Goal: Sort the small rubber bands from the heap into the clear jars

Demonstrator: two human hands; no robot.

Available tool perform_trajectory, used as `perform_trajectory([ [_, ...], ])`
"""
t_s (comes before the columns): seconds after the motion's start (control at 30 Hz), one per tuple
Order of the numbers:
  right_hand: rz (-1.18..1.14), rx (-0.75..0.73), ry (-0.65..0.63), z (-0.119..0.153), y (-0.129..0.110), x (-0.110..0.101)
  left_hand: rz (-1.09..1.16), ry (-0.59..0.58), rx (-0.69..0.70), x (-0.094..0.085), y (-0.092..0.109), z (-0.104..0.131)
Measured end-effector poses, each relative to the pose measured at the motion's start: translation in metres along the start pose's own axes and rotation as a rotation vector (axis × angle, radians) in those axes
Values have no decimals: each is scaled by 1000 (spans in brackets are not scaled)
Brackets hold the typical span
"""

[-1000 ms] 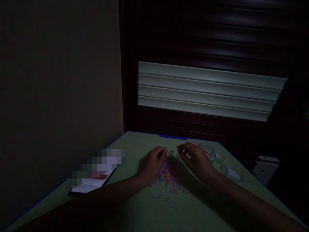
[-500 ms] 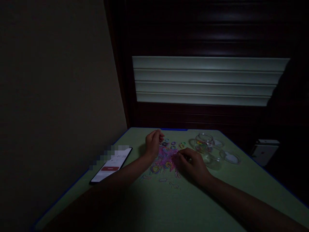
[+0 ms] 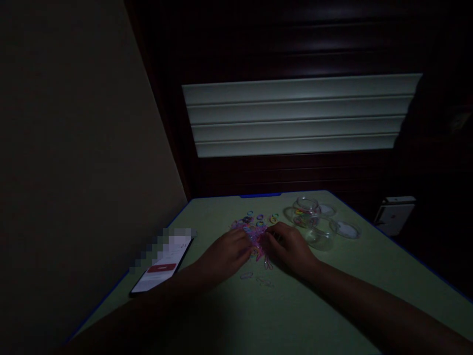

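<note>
at the left of the worktop (image 3: 207, 217), a phone (image 3: 158, 273) lies screen up. next, the left hand (image 3: 234, 249) reaches palm down over the near left side of a pile of small coloured bands (image 3: 257, 235); its fingers are curled, and i cannot tell whether its grip is clamped on any. the right hand (image 3: 284, 241) touches the pile's right edge, thumb and fingertips close, its grip likewise unclear. farther right stand a clear jar holding bands (image 3: 306, 217) and another clear jar (image 3: 320, 239), beside two lids (image 3: 348, 229).
</note>
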State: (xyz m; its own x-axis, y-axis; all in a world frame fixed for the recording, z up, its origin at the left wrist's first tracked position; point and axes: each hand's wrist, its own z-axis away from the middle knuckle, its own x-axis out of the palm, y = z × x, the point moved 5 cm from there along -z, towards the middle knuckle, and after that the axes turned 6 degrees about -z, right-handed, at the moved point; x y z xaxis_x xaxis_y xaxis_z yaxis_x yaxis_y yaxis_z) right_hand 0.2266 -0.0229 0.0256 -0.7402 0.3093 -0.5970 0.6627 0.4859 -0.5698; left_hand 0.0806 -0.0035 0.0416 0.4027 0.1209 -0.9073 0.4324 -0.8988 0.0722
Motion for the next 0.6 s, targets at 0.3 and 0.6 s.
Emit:
perform_trajectory([
  [0.3, -17, 5, -3, 1, 3, -1, -173, -33, 150, 23, 8, 10],
  [0.6, -32, 28, -22, 1, 3, 5, -208, 44, 107, 28, 1, 10],
])
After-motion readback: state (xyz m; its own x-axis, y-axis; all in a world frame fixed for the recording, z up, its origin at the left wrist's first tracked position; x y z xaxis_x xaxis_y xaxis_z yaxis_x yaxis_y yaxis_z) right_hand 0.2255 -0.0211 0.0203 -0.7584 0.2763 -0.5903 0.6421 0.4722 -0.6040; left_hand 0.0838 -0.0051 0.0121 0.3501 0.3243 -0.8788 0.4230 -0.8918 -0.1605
